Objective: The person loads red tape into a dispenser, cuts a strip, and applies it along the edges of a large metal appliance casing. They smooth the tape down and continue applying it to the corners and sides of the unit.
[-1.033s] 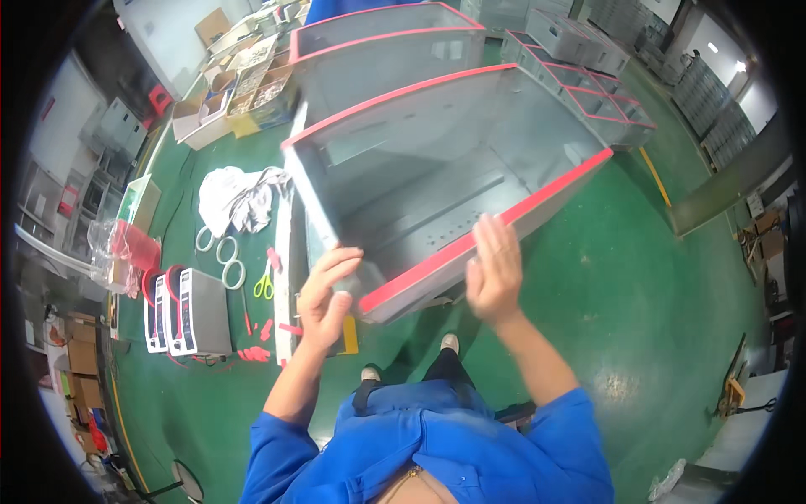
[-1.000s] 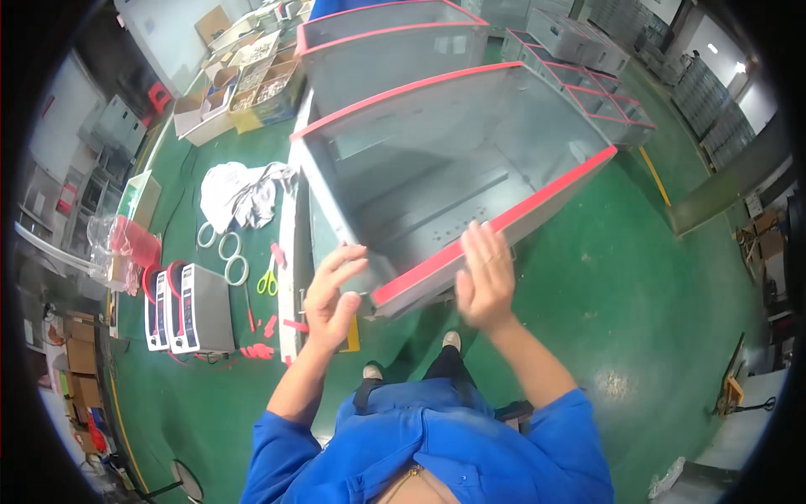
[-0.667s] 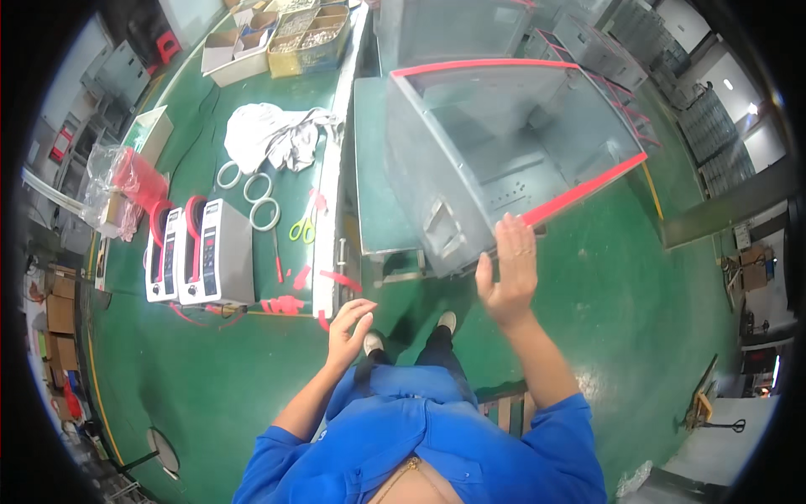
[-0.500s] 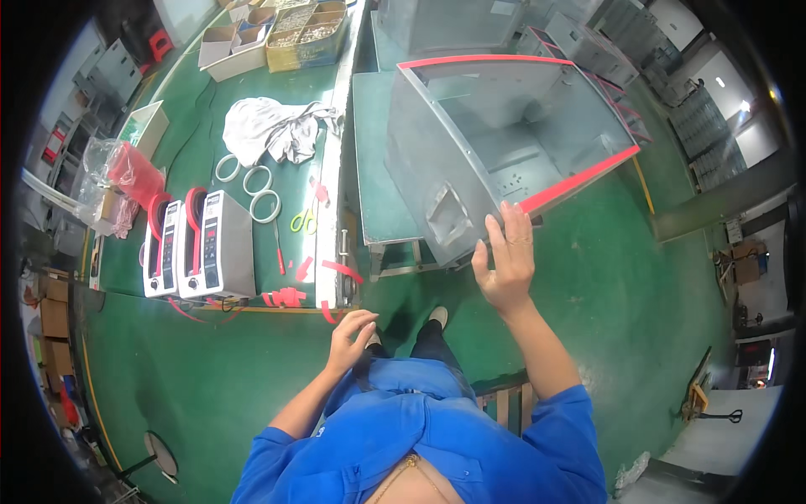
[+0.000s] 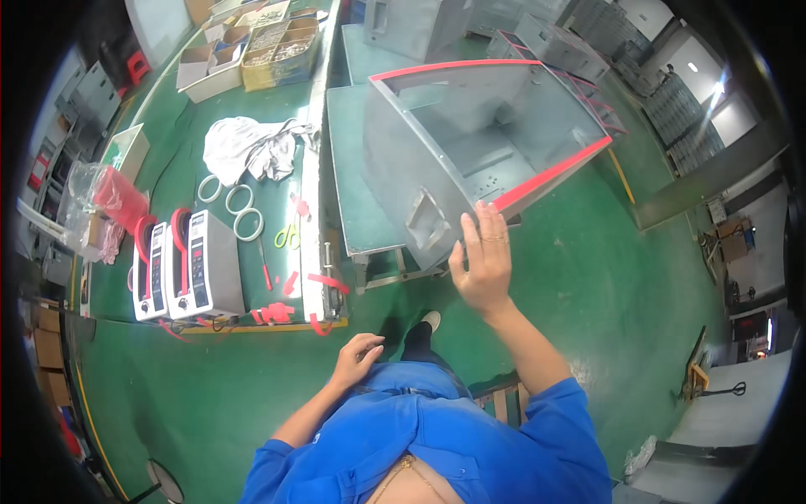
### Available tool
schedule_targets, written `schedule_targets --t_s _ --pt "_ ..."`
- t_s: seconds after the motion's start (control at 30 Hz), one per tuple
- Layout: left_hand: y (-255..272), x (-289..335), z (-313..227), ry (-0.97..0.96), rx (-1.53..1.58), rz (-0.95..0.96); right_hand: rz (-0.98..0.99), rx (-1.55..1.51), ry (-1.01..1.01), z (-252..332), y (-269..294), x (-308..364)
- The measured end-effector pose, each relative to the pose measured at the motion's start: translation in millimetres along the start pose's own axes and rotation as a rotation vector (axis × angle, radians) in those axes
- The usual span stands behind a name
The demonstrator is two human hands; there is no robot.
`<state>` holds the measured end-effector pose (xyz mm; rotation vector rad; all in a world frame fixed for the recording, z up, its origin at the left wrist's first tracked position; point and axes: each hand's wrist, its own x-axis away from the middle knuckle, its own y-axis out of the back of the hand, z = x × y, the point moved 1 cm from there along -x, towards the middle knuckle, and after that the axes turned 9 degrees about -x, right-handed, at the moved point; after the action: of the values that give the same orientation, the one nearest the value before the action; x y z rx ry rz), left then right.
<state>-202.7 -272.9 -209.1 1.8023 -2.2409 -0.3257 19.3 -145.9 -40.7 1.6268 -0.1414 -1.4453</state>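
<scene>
A grey metal cabinet (image 5: 395,160) with an open top lies on a green-topped stand (image 5: 346,160). Red tape (image 5: 554,172) runs along its right rim, and another strip of red tape (image 5: 457,69) covers the far rim. My right hand (image 5: 485,265) rests its outstretched fingers at the cabinet's near corner, by the end of the red tape. Nothing shows in its grasp. In front of my waist hovers my left hand (image 5: 357,359), its fingers loosely bent and thumb apart, holding nothing that I can see.
On the workbench (image 5: 180,139) at left are two tape dispensers (image 5: 201,265), tape rolls (image 5: 239,199), a white cloth (image 5: 252,147), yellow-green scissors (image 5: 288,236) and a red screwdriver (image 5: 266,273). Pieces of red tape (image 5: 273,313) cling near its front edge. More cabinets (image 5: 562,46) stand behind.
The whole scene has shifted left in the picture as my head turned. My right hand stays at the cabinet's corner, and my left hand remains in front of my waist.
</scene>
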Motion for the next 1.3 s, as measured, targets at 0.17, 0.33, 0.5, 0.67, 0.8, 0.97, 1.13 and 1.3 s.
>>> schedule_targets --t_s 0.17,0.33,0.5,0.67,0.8,0.97,1.13,1.3 --pt "-8 -15 0 0.005 0.029 0.007 0.015 -0.005 -0.023 0 2 0" --pt "-10 -29 -10 0.063 0.012 0.079 0.033 -0.062 -0.037 0 5 -1" --pt "-3 -21 -3 0.019 -0.052 -0.085 0.071 -0.241 0.112 15 5 19" --pt "14 19 38 0.352 0.108 -0.347 -0.036 -0.159 -0.067 -3 6 6" --pt "31 41 47 0.476 0.323 -0.629 0.048 -0.108 -0.1 -2 2 7" --pt "37 53 95 0.621 0.254 -0.858 -0.003 -0.135 -0.067 -4 -11 5" --pt "37 23 125 0.526 -0.005 -0.672 -0.016 -0.134 -0.086 1 -14 2" --pt "35 21 147 0.566 0.099 -0.536 -0.01 -0.163 -0.131 1 -15 3"
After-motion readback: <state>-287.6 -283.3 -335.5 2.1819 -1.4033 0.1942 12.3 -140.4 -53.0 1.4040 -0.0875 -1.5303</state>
